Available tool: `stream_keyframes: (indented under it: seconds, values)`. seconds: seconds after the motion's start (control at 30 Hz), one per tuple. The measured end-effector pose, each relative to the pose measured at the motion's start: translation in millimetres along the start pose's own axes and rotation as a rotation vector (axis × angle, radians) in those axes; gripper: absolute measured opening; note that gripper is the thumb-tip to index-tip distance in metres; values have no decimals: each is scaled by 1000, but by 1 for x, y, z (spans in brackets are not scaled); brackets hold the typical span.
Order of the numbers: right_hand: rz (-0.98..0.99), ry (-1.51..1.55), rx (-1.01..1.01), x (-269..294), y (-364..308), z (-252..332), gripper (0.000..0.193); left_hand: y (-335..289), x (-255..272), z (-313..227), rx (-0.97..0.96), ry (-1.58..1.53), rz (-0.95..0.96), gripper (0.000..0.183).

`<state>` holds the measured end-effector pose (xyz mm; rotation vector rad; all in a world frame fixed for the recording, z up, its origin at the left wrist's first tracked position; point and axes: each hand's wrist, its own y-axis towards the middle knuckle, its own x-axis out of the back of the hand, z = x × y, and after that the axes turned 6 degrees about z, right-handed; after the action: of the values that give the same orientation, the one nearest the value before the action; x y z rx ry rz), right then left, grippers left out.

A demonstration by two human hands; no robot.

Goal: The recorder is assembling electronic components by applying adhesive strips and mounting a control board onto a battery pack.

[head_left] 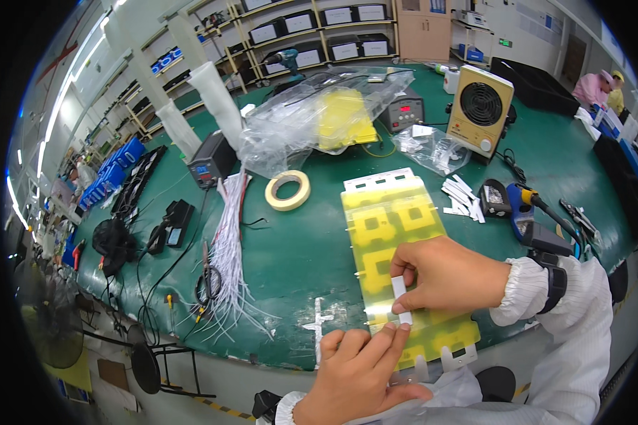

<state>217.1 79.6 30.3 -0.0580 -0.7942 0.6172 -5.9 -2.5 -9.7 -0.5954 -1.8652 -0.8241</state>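
Observation:
A yellow flat panel (393, 227) with square cut-outs lies on the green table (298, 255), under a clear film. My right hand (446, 276) rests on the panel and pinches a small white strip (400, 294) upright between thumb and forefinger. My left hand (354, 368) is at the panel's near edge, its fingertips touching the strip's lower end and pressing on the film.
Masking tape roll (288, 190), a bundle of white wires (227, 255) with scissors (207, 280), loose white strips (462, 197), a soldering iron holder (521, 209), a beige fan unit (480, 108), plastic bags (319, 113) and power units sit around. People work at the far right.

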Motion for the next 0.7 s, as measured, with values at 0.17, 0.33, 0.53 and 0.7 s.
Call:
stream_keyframes:
  seconds: [0.17,0.33,0.53,0.7]
  values:
    - [-60,-48,-2,-1,-11,3,46,1,-13,0,-6,-49,-81,79]
    - [-90,-1,-55,-1,-14,13,47,4,-16,0,-83,-113,-149,79]
    - [-134,-328,-59,2,-15,7,72,5,-9,0,-66,-1,-84,81]
    - [-495,-455,25,5,24,-6,45,3,-3,3,-54,47,-69,75]
